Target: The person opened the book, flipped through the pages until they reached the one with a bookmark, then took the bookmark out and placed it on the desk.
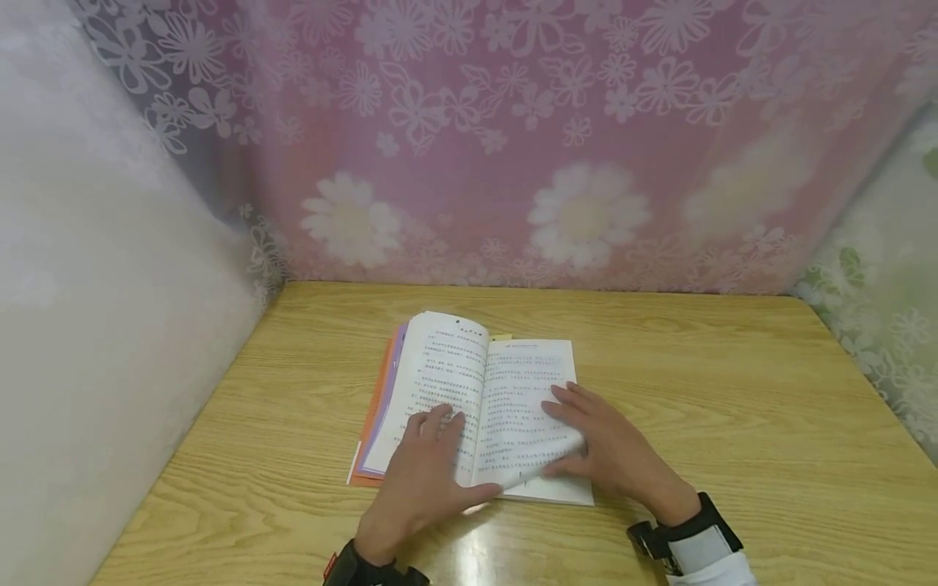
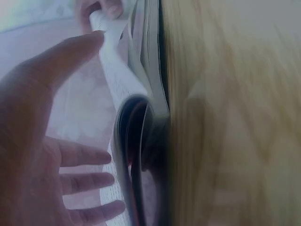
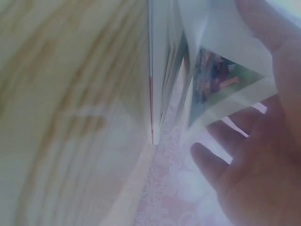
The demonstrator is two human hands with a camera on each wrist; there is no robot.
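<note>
An open book [image 1: 523,407] with printed pages lies on the wooden table. My left hand [image 1: 425,476] rests on the lower left page, fingers spread, its thumb reaching toward the bottom of the fold. In the left wrist view the left fingers [image 2: 89,183] lie straight against the curved page. My right hand [image 1: 611,443] holds the outer edge of a right-hand page [image 1: 528,415], with fingers over it and thumb near its lower corner. That page bows up from the ones below. A coloured picture [image 3: 218,77] shows on the raised leaf in the right wrist view.
Orange and purple covers [image 1: 377,415] stick out under the book's left side. The wood-grain table [image 1: 718,366] stretches out on both sides. Behind it hangs a pink flowered curtain [image 1: 469,163], and pale cloth [image 1: 110,285] hangs at the left.
</note>
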